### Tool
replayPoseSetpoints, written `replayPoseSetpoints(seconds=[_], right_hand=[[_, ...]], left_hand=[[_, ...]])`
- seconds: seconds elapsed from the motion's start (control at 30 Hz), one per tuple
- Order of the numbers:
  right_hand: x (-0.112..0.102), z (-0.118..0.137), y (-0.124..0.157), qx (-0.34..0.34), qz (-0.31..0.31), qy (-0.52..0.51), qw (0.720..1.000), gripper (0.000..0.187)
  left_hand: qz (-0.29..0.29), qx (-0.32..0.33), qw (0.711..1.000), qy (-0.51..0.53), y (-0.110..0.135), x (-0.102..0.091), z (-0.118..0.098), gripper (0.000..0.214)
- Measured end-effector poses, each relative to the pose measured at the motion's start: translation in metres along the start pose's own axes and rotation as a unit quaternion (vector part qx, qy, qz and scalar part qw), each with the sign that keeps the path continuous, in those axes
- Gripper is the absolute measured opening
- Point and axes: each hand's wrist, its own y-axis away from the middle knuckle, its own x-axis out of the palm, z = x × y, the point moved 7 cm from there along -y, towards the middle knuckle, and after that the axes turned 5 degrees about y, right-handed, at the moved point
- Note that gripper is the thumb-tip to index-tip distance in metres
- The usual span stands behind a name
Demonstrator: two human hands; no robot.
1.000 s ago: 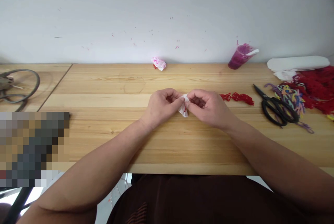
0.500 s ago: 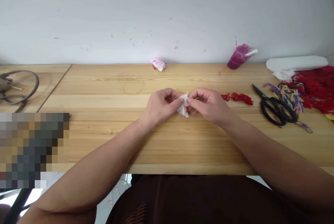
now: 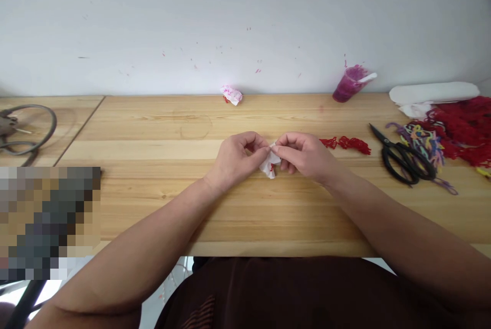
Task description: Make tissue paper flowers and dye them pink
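Observation:
Over the middle of the table, my left hand (image 3: 243, 157) and my right hand (image 3: 301, 155) meet at a small piece of white tissue (image 3: 267, 169). Thumbs and fingers of both hands pinch its upper part, their tips nearly touching. A bit of red yarn (image 3: 272, 167) shows against the tissue's hanging lower part; whether it is tied round is too small to tell. Just right of my right hand lies a bundle of red yarn (image 3: 355, 145). Behind, near the wall, rests a white and pink crumpled tissue bundle (image 3: 232, 94) with red yarn at its base.
Black scissors (image 3: 408, 160) lie on the right beside multicoloured yarn (image 3: 425, 139) and a red yarn heap (image 3: 468, 127). A cup of purple liquid (image 3: 347, 85) and a white roll (image 3: 433, 92) are at the back. A grey cable (image 3: 53, 124) is at far left.
The tissue's lower end has swung downward and its red yarn shows more clearly. My right hand's thumb has come closer to the left one. Both hands still pinch the tissue.

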Motion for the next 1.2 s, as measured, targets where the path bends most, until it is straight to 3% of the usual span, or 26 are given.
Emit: replayPoseSetpoints(seconds=[0.1, 0.17, 0.27, 0.4, 0.5, 0.67, 0.9, 1.07, 1.2], right_hand=[[0.001, -0.003, -0.002, 0.04, 0.0, -0.062, 0.997, 0.014], [0.002, -0.003, -0.002, 0.032, -0.003, -0.096, 0.995, 0.014], [0.001, 0.007, 0.0, -0.059, -0.017, -0.094, 0.994, 0.014], [0.002, 0.025, 0.011, -0.204, -0.054, -0.001, 0.977, 0.012], [0.004, 0.031, 0.017, -0.241, -0.069, 0.027, 0.968, 0.013], [0.001, 0.025, 0.013, -0.207, -0.072, 0.02, 0.975, 0.013], [-0.001, 0.009, 0.005, -0.057, -0.022, -0.04, 0.997, 0.021], [-0.003, 0.008, 0.003, -0.069, -0.042, -0.039, 0.996, 0.018], [-0.004, 0.013, 0.006, -0.129, -0.069, -0.039, 0.988, 0.016]], left_hand=[[-0.006, 0.004, 1.0, 0.002, 0.0, -0.001, -0.001, 0.011], [-0.016, 0.003, 1.0, 0.009, 0.0, -0.002, -0.003, 0.012], [-0.019, -0.023, 0.998, 0.051, 0.001, -0.002, -0.005, 0.018], [-0.017, -0.039, 0.997, 0.069, 0.003, -0.001, -0.007, 0.024], [-0.033, -0.034, 0.998, 0.049, 0.002, -0.003, -0.005, 0.019], [-0.033, -0.035, 0.995, 0.093, -0.002, -0.004, 0.001, 0.012], [-0.029, 0.006, 0.998, 0.047, 0.0, -0.002, -0.003, 0.01], [-0.02, 0.018, 0.998, 0.049, 0.002, 0.0, -0.006, 0.01], [-0.028, 0.013, 0.994, 0.104, 0.001, -0.002, -0.008, 0.015]])
